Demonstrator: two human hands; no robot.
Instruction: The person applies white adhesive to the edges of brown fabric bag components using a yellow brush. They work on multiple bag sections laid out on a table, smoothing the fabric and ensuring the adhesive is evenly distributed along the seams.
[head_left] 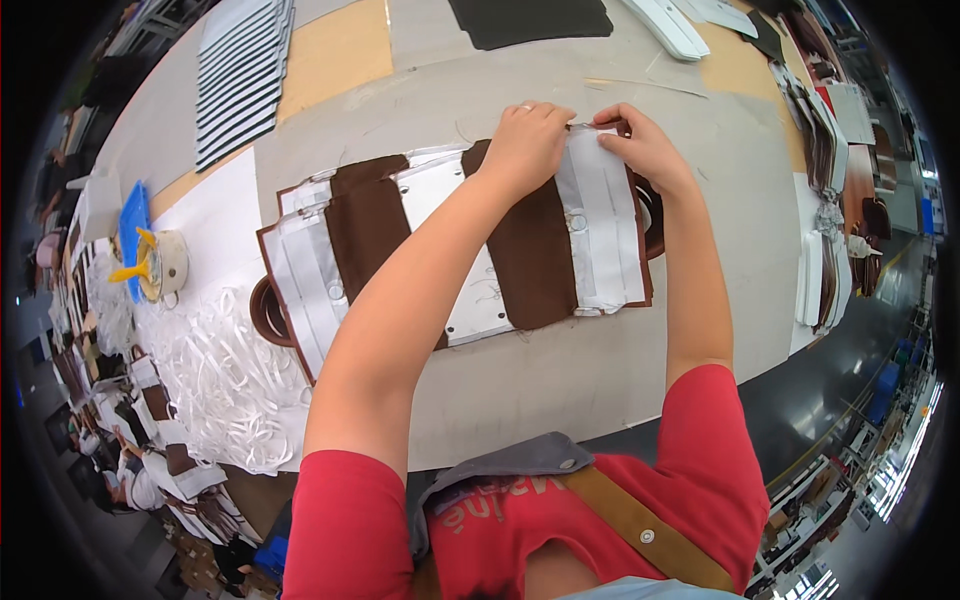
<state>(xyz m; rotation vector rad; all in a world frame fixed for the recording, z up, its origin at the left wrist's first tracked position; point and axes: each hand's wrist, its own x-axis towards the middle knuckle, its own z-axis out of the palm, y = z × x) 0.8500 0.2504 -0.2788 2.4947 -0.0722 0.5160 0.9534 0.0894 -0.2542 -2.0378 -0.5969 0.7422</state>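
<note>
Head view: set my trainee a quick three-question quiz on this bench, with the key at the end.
1. True or false: the left hand and the right hand are both at the far edge of the brown-and-white piece.
2. What colour are the handles sticking out of the off-white pot? a) green b) yellow c) red
3. Fill in: the pile of white strips lies to the ___ of the piece.

Key: 1. True. 2. b. 3. left.

1 head-worn fisheye view, upright, facing down, near above the worktable (750, 230)
</note>
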